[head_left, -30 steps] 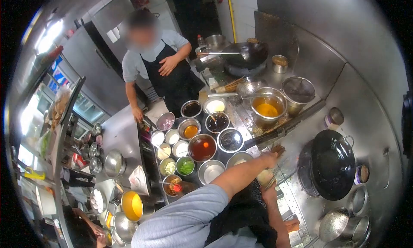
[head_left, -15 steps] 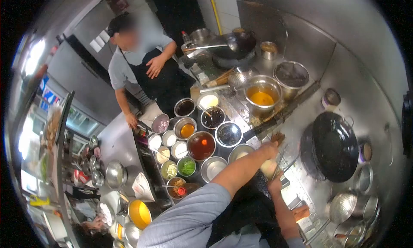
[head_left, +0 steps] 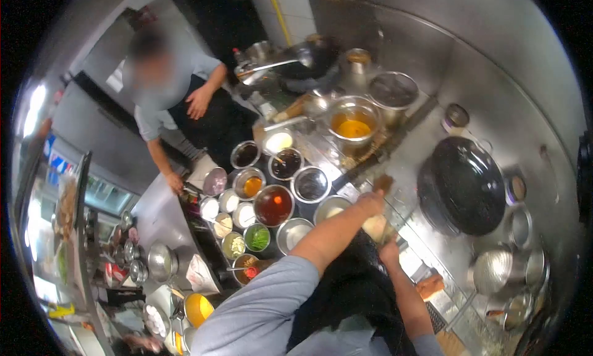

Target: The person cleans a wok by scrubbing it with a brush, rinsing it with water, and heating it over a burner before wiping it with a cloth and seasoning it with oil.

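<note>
My left hand (head_left: 370, 205) reaches across from the lower left, closed round a brown bristly brush (head_left: 383, 184) whose tip sticks out above the fingers. Just below that hand shows a pale cream, rounded piece (head_left: 374, 228). My right hand (head_left: 389, 253) is closed close beneath it, by a thin grey metal edge; what its fingers grip I cannot tell. A steel bowl (head_left: 319, 215) lies partly behind my left forearm. Right of both hands sits a large black wok (head_left: 464, 186).
Steel bowls of sauces and chopped ingredients, including dark red liquid (head_left: 274, 205) and greens (head_left: 257, 237), stand left of my arm. A pot of orange liquid (head_left: 354, 129) is farther back. A person (head_left: 185, 90) in an apron stands beyond. Strainers (head_left: 492, 272) lie at lower right.
The whole view has shifted, so most things appear farther left. Both hands stay close together around the brush and pale piece, now more blurred.
</note>
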Demonstrator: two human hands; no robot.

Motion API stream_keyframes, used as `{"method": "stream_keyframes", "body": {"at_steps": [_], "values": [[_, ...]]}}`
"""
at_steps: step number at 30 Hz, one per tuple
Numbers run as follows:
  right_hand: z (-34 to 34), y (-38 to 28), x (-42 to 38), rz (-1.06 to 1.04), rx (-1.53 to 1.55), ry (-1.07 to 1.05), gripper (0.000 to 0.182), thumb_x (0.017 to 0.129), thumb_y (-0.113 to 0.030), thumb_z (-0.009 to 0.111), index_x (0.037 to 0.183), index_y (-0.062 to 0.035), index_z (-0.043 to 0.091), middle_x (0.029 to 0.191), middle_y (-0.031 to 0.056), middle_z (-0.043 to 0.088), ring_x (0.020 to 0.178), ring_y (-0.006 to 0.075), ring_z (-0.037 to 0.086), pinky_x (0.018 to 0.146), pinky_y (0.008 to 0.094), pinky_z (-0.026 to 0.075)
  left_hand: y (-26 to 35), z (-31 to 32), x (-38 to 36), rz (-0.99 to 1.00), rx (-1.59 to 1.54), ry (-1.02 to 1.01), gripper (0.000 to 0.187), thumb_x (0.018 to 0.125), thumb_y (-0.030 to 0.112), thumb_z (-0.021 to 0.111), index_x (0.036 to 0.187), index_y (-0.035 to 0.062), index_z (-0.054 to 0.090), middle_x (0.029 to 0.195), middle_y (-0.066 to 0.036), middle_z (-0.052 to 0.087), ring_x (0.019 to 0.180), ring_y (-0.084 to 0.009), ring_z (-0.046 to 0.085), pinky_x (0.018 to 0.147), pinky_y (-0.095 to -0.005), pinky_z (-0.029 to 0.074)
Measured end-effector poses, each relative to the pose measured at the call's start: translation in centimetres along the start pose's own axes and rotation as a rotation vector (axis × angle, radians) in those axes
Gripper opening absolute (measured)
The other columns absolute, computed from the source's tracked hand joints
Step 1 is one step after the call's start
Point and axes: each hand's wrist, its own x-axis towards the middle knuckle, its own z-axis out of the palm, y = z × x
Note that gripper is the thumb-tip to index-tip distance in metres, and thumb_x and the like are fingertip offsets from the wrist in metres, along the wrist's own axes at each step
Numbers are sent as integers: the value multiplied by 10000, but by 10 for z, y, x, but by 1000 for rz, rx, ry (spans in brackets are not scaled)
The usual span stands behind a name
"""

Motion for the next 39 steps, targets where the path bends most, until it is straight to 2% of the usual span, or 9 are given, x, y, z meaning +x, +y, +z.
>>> {"method": "stream_keyframes", "body": {"at_steps": [7, 14, 16, 18, 21, 27, 30, 32, 39], "values": [[-20, 25, -36, -85, 85, 64, 872, 822, -173, 623, 1511, 13, 122, 845, 225, 693, 820, 398, 675, 765, 466, 538, 21, 17, 3, -67, 42, -47, 459, 967, 237, 381, 1348, -13, 438, 1311, -277, 550, 1239, -371, 541, 1045, -441, 421], [-77, 71, -120, 53, 279, 237, 486, 862, -177, 625, 1300, -3, 511, 899, 211, 686, 841, 352, 673, 767, 426, 525, 45, 5, -19, -92, 77, -95, 518, 982, 231, 321, 1438, -12, 352, 1371, -274, 502, 1263, -376, 517, 1069, -430, 398], [-96, 123, -144, -191, -37, 1000, 252, 884, -123, 577, 1110, -23, 626, 743, 176, 651, 686, 372, 621, 733, 420, 520, 53, 12, -27, -132, -6, -68, 560, 966, 210, 361, 1473, -13, 281, 1366, -286, 502, 1256, -384, 520, 1061, -433, 404], [-143, 160, -188, 392, 286, 1128, 155, 898, -128, 578, 980, -7, 631, 747, 175, 609, 697, 346, 585, 722, 401, 491, 36, 59, 6, -188, -120, -128, 623, 951, 185, 402, 1514, 23, 193, 1342, -290, 520, 1241, -397, 528, 1056, -441, 407], [-207, 292, -213, 565, 290, 1653, 307, 906, -300, 646, 990, -14, 573, 830, 108, 607, 753, 258, 555, 734, 419, 471, 62, 73, -21, -290, -267, -116, 680, 944, 190, 438, 1539, 76, 130, 1372, -319, 468, 1244, -429, 512, 1056, -457, 402], [-343, 361, -184, 662, 1678, 1185, 251, 879, -275, 644, 883, -64, 508, 707, 92, 549, 535, 227, 542, 410, 351, 399, 60, 119, -20, -221, -4, 12, 789, 920, 224, 514, 1554, 118, 56, 1444, -370, 319, 1270, -466, 464, 1056, -484, 396], [-362, 405, -159, 656, 1501, 1243, 189, 894, -221, 592, 851, -73, 483, 599, 89, 503, 418, 222, 482, 354, 319, 384, 90, 100, -54, -209, -21, 164, 754, 877, 130, 571, 1530, 87, 198, 1444, -315, 359, 1247, -454, 484, 1047, -464, 407], [-369, 393, -162, 634, 1471, 1173, 150, 913, -196, 560, 852, -81, 485, 578, 85, 493, 414, 209, 481, 374, 325, 431, 91, 96, -88, 326, -33, 605, 583, 835, 40, 590, 1397, 32, 435, 1414, -274, 425, 1224, -443, 499, 1023, -451, 421], [-347, 363, -174, 361, 1065, 994, 270, 918, -139, 519, 1160, -20, 533, 653, 35, 512, 475, 129, 505, 406, 291, 445, 73, 181, -183, 241, -179, 633, 267, 799, -35, 563, 1060, -21, 615, 1192, -226, 576, 1123, -407, 549, 974, -446, 440]]}}
